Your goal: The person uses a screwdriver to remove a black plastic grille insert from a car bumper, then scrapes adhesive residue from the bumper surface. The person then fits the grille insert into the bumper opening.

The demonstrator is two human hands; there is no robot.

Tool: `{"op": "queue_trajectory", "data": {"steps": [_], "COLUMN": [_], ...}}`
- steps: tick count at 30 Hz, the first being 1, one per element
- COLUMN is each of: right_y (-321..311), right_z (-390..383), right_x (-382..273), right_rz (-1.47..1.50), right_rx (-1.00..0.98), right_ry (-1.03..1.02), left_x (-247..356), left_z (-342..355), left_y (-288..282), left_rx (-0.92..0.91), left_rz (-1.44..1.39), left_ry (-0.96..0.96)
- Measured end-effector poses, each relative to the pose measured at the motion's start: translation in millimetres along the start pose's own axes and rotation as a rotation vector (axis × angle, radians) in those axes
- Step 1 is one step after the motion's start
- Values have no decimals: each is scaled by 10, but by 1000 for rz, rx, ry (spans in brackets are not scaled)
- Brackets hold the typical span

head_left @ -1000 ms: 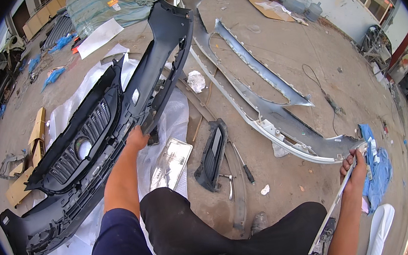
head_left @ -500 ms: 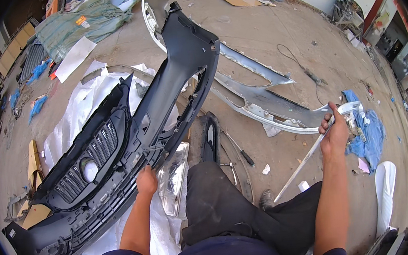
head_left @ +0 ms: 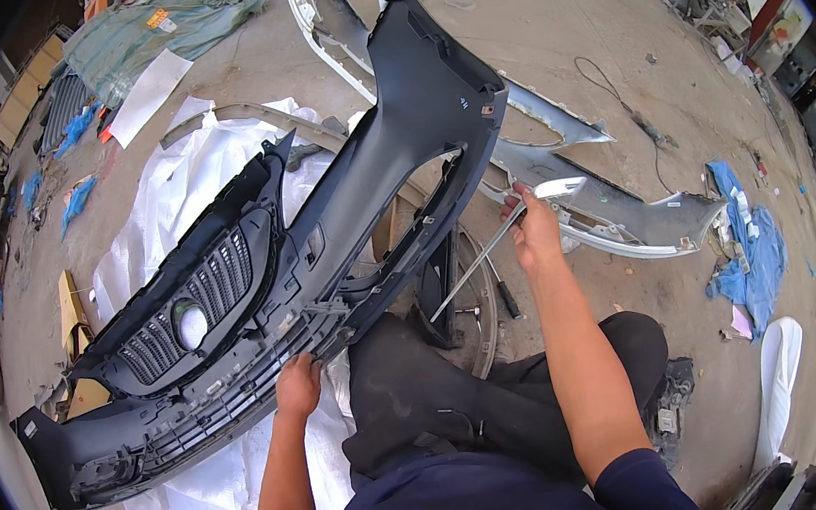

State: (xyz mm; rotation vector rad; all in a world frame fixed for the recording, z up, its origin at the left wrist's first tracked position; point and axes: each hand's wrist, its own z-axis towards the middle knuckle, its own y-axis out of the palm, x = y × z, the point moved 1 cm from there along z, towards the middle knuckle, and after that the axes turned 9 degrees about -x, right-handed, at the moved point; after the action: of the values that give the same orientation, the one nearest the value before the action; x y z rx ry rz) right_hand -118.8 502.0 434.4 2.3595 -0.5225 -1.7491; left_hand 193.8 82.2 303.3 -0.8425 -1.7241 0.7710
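Note:
A large black car bumper (head_left: 349, 176) with a slatted grille (head_left: 219, 276) slants across the left and middle, its narrow end reaching up to the far side. My left hand (head_left: 298, 386) is closed on the bumper's near lower edge. In my right hand (head_left: 534, 229), fingers closed, is a long thin silvery trim strip (head_left: 475, 269). One end of the strip is wide and whitish and sticks out past the hand; the thin end points down toward my knee. The strip is close to the bumper's right side, seemingly apart from it.
Beyond my right hand a white bumper (head_left: 626, 220) lies on the floor. Crumpled white wrapping sheet (head_left: 163, 222) spreads under the black bumper. A screwdriver (head_left: 507, 299) lies near my knee. Blue plastic (head_left: 760, 255) and a white roll (head_left: 777, 384) lie to the right, a cable (head_left: 600, 82) farther off.
My right hand has swung left toward the bumper, carrying the trim strip. The bumper's far end has shifted right, with my left hand still on its edge. My right knee has moved.

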Motion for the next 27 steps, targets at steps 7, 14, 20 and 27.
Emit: {"op": "queue_trajectory", "data": {"steps": [7,14,20,27], "right_y": [316,537,439,585], "right_z": [559,699,923,850], "right_x": [780,871,1036,940], "right_rz": [-57,57,119,23], "right_rx": [-114,-290,-341,-168], "right_ry": [210,238,205,239], "left_x": [388,1325,1776,1798], "left_z": [335,1708,2723,2951], "left_y": [-722,-883,-257,208], "left_rx": [-233,-65,-292,-503], "left_rz": [-49,-387,-549,-946], "left_ry": [3,147,206,113]}}
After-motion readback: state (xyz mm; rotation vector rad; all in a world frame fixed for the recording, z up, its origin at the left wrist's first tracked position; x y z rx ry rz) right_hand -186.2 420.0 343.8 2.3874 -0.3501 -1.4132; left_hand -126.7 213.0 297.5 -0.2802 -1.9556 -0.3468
